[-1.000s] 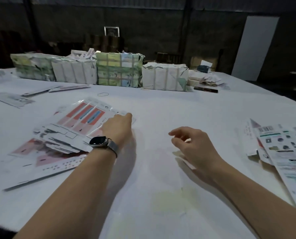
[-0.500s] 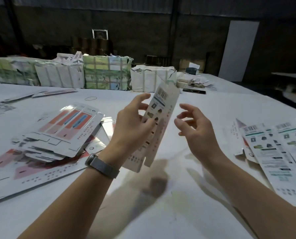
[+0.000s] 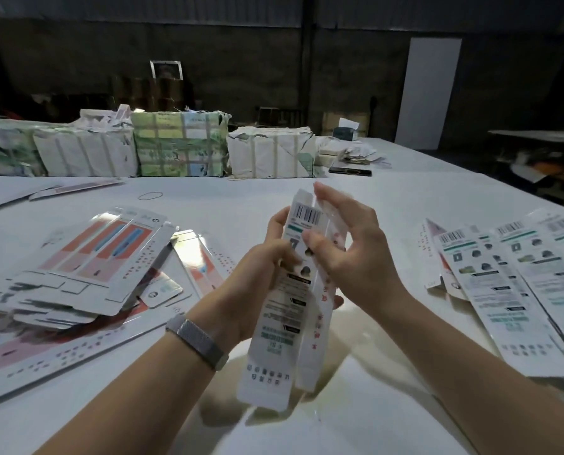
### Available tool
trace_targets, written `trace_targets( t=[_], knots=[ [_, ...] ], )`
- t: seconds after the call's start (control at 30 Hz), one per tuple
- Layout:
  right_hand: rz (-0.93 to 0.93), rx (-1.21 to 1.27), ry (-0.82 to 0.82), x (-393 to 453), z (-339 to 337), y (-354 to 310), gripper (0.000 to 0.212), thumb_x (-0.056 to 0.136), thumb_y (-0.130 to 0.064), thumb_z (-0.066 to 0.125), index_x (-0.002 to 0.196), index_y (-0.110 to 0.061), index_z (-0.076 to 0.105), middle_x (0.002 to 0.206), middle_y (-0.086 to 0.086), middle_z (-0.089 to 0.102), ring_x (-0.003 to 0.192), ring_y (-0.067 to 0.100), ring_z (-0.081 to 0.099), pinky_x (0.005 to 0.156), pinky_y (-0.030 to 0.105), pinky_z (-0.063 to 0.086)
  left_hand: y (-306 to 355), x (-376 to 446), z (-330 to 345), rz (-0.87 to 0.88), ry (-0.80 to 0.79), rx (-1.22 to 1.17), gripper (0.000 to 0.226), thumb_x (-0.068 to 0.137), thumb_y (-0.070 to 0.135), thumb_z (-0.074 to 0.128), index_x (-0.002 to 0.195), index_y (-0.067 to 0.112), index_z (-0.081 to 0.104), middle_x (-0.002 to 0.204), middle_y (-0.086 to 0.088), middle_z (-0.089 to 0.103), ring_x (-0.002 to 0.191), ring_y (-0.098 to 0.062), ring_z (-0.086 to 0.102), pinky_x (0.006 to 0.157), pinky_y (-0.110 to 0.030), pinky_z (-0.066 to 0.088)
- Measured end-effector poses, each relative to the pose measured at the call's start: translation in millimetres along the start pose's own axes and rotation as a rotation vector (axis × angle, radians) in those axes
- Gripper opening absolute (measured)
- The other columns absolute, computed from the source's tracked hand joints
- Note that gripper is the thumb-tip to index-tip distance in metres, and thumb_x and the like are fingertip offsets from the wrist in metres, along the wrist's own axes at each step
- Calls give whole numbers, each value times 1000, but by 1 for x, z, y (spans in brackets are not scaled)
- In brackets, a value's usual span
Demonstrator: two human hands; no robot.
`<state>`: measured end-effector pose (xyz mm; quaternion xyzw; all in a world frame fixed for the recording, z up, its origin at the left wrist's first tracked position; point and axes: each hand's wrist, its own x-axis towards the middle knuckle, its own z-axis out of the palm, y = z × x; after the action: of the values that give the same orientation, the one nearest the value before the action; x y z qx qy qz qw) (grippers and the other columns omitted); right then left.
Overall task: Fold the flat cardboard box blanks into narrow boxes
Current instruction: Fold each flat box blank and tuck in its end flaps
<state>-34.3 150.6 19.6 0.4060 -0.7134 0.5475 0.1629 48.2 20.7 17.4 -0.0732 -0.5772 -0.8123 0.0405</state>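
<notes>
Box blank between both hands

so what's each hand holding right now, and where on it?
Left hand grips the box blank along its upper left edge; right hand touches its upper right side with spread fingers.

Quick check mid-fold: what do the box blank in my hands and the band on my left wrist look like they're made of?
Box blank: thin printed cardboard, seemingly coated; it holds sharp creases and stays stiff held upright, and similar blanks in the pile of flat blanks glare under the light. Wrist band: looks like fine woven metal mesh, grey with a dull sheen; a metallic-look fabric can't be ruled out.
</notes>
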Motion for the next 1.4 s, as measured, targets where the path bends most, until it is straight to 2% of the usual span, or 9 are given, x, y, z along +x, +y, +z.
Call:
trace_targets(
  t=[0.1,0.23,0.4,0.57,0.7,0.83,1.03,1.17,1.4],
  knots=[
    [83,17,13,1,-3,5,57,86,-24,75,133,-48,53,116,-27,46,131,17,42,99,41,52,1,1,-1,-24,-7,32,35,98,46,49,131,43,60,111,-13,73,85,-34,73,72,-50,59],
    [205,43,30,1,-3,10,51,82,-26,80,125,-48,62,132,1,47,136,19,38,88,57,55,-1,0,-2,-61,-2,100,42,96,67,35,107,52,72,112,-5,75,96,-31,74,78,-51,60],
    [90,32,75,5,-7,8,33,82,-22,81,109,-36,67,102,-14,68,103,6,57,63,5,47,-1,1,-1,-131,73,52,56,100,65,36,137,29,59,115,-16,72,97,-36,73,76,-48,58],
    [164,85,32,10,-11,11,22,86,-31,77,101,-31,60,88,-10,62,72,-8,60,47,17,50,-3,1,10,-134,79,108,53,99,67,35,118,33,71,108,-12,76,97,-37,74,71,-41,61],
    [189,-47,-39,17,-18,8,28,85,-37,77,91,-32,49,79,-5,57,62,4,59,45,21,49,-6,2,13,-212,91,115,57,101,64,33,118,23,68,103,-14,76,90,-35,76,63,-37,61],
    [330,58,-180,22,-29,9,33,87,-29,75,85,-25,42,76,2,53,72,18,62,62,44,55,-7,1,13,-295,44,163,61,105,57,22,116,16,65,99,-14,77,83,-30,77,60,-31,60],
    [305,226,-214,29,-41,5,37,88,-11,74,81,-18,38,74,9,49,77,26,59,64,34,53,-4,4,18,-286,24,169,61,107,54,22,119,10,63,97,-18,75,76,-28,73,62,-34,60],
    [237,192,-210,30,-44,8,35,86,-7,74,82,-20,42,62,-10,50,66,7,52,60,31,57,-9,5,19,-225,64,275,58,108,53,23,117,12,63,97,-13,77,73,-24,74,59,-29,58],
    [137,251,101,18,-28,8,32,83,-27,72,103,-41,52,107,-9,53,91,5,58,73,22,52,-12,3,21,95,249,200,37,108,47,29,143,60,30,92,-11,74,76,-24,74,63,-33,59]
  ],
)
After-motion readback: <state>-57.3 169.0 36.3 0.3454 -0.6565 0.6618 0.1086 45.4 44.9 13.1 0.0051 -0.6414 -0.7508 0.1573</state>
